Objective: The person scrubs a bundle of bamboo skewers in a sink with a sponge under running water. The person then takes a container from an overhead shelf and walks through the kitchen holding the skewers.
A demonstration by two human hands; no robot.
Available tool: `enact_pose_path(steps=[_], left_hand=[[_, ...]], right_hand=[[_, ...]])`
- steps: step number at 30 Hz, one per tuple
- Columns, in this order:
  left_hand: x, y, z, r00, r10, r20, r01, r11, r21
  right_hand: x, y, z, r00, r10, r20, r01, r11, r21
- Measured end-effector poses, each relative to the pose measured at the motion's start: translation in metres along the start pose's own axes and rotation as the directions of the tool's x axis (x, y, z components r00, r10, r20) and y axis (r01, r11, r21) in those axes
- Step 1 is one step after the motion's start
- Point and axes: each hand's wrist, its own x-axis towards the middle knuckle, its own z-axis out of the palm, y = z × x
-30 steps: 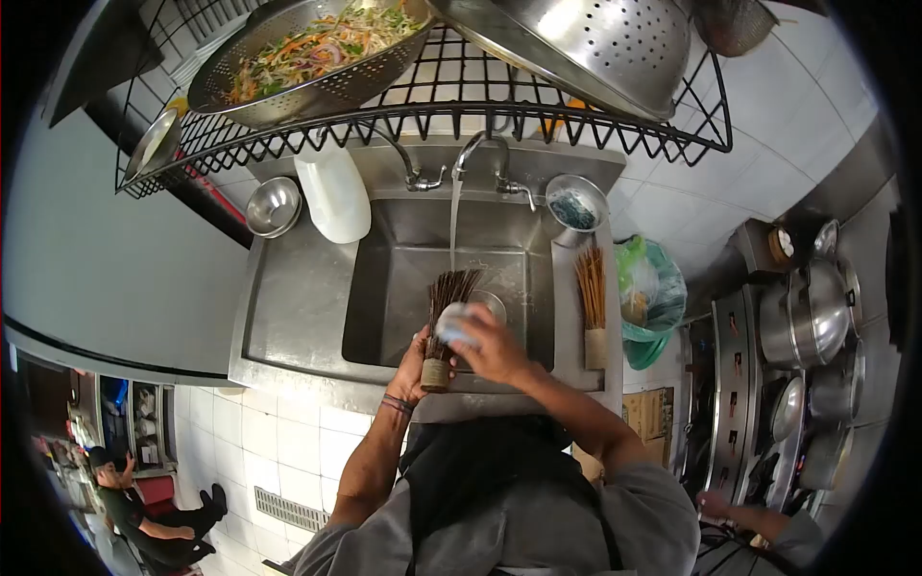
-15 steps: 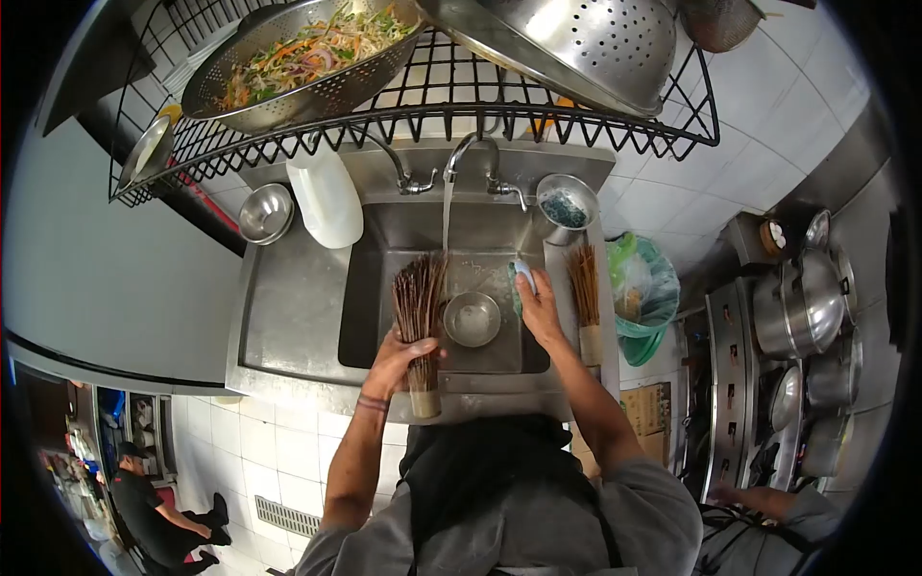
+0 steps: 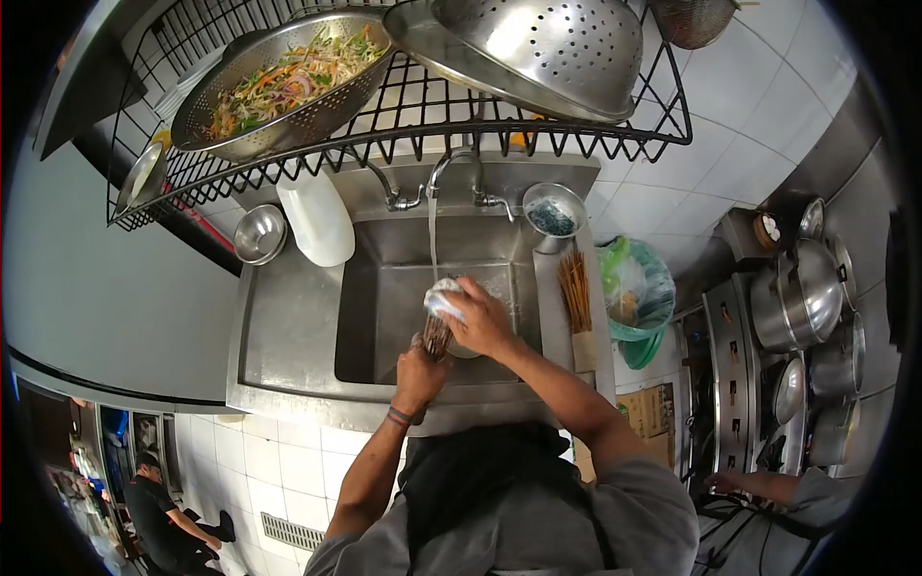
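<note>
The left hand [image 3: 420, 374] is closed in a fist around the lower part of a stick brush [image 3: 436, 339], whose bristles point away from the body, over the sink [image 3: 379, 293]. The right hand [image 3: 477, 319] is partly curled, fingers bent over a whitish-blue sponge [image 3: 443, 300] held against the far end of the bristles. The fingers and sponge cover the bristle tips, so how hard they press there I cannot tell. Just beyond the sponge, a stream of water [image 3: 433, 235] runs from the tap [image 3: 443, 171]. A metal bowl [image 3: 465, 352] sits in the sink beneath the right hand, mostly hidden by it. To the right of the hands, on the counter [image 3: 286, 331], lies a second brush [image 3: 574, 296], with a metal pot [image 3: 552, 217] holding something bluish beyond it. Farther off to the left of the hands are a white jug [image 3: 319, 221] and, beside it, small steel bowls [image 3: 260, 234]. Well beyond both hands, a black wire rack [image 3: 415, 129] carries a strainer [image 3: 322, 120] of shredded vegetables [image 3: 293, 84].
</note>
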Motion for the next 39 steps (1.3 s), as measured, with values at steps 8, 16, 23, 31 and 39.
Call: enact_pose_path(steps=[8,16,23,31,39], left_hand=[[-0.01,-0.028,-0.015,0.992,-0.084,-0.094,0.072,0.99,-0.125],[0.004,-0.027,-0.032,0.92,-0.36,0.152,0.338,0.538,-0.772],[0.095,-0.088,0.032,0.762,-0.381,0.524,0.457,-0.257,-0.852],[0.187,-0.091,0.054,0.738,-0.167,0.654,0.404,-0.667,-0.626],[0.25,-0.052,0.053,0.692,-0.11,0.713,0.361,-0.803,-0.474]], right_hand=[[0.046,0.085,-0.017,0.978,0.086,-0.189,-0.086,0.996,0.009],[0.096,0.15,-0.081,0.904,0.393,-0.17,-0.417,0.717,-0.559],[0.102,0.099,0.042,0.782,0.377,0.497,-0.604,0.258,0.754],[0.151,0.114,0.091,0.673,0.319,0.667,-0.707,0.012,0.707],[0.166,0.089,0.059,0.817,0.374,0.438,-0.568,0.394,0.723]])
